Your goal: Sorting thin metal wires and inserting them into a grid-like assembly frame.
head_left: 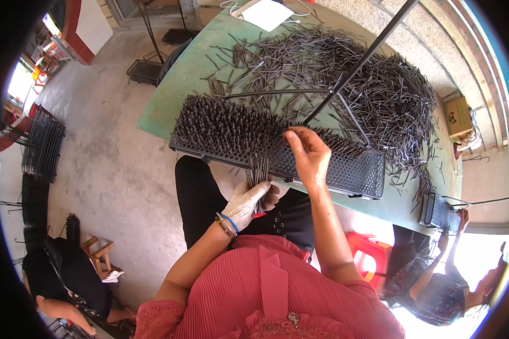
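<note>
In front of me a long black perforated metal tray (353, 174) lies across the near edge of the green table. Thin dark sticks (220, 125) stand upright in its holes, densely at the left and middle; the right end shows bare holes. My left hand (247, 202), in a pale glove, grips a bundle of dark sticks (258, 168) just below the tray's front edge. My bare right hand (310, 155) is over the tray's middle, thumb and fingertips pinched together at the standing sticks. What sits between those fingertips is too small to make out.
A large heap of loose dark sticks (373, 85) covers the table (167, 107) beyond the tray. A black metal rod frame (361, 63) rises from the tray. A white pouch (264, 14) lies at the back. Co-workers sit at lower left and right, near a red stool (373, 248).
</note>
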### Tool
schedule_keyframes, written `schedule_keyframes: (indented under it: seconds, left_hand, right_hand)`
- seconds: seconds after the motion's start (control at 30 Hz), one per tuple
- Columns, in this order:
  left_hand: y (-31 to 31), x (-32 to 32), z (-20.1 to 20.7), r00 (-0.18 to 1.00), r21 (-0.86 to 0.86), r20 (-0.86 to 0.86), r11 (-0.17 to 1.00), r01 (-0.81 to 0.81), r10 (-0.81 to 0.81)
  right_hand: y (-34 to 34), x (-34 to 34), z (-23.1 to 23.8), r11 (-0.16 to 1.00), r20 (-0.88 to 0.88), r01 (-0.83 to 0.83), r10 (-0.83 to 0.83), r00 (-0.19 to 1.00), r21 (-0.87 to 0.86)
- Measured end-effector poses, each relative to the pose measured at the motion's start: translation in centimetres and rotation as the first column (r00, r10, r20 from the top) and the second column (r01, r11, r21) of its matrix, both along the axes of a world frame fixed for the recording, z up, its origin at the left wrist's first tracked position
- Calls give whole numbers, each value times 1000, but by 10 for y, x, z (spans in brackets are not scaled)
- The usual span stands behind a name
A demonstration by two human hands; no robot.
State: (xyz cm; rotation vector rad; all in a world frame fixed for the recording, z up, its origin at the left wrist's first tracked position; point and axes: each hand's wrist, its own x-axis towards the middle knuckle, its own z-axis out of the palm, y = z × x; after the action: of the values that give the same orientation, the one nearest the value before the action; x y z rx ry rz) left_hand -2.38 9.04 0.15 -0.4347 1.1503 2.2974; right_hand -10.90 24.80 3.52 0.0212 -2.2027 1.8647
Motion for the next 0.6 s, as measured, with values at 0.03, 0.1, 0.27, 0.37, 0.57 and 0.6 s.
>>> schedule_keyframes:
  seconds: [0.03,0.1,0.27,0.37,0.57,0.6]
  left_hand:
    - [0,1,2,1000,-2,-7,1000,-1,1]
    - [-1,1,2,1000,-4,-7,1000,-1,1]
    - [-5,1,-1,1000,17,1,1000,24,-24]
    - [-5,2,-1,1000,18,-2,1000,21,-21]
    - [-6,2,0,1000,-12,5,1000,21,-21]
    - [-6,2,3,1000,-22,-2,999,27,-27]
  right_hand:
    - [-2,-3,-1,998,-20,33,-32,999,48]
    - [-4,-5,-2,994,-20,55,-53,998,92]
    - [-11,0,2,969,-72,142,-130,989,203]
    - [-14,5,-4,950,-184,174,-128,975,259]
    - [-19,11,-11,841,-358,203,-12,934,502]
    - [-18,8,-15,837,-408,199,31,913,510]
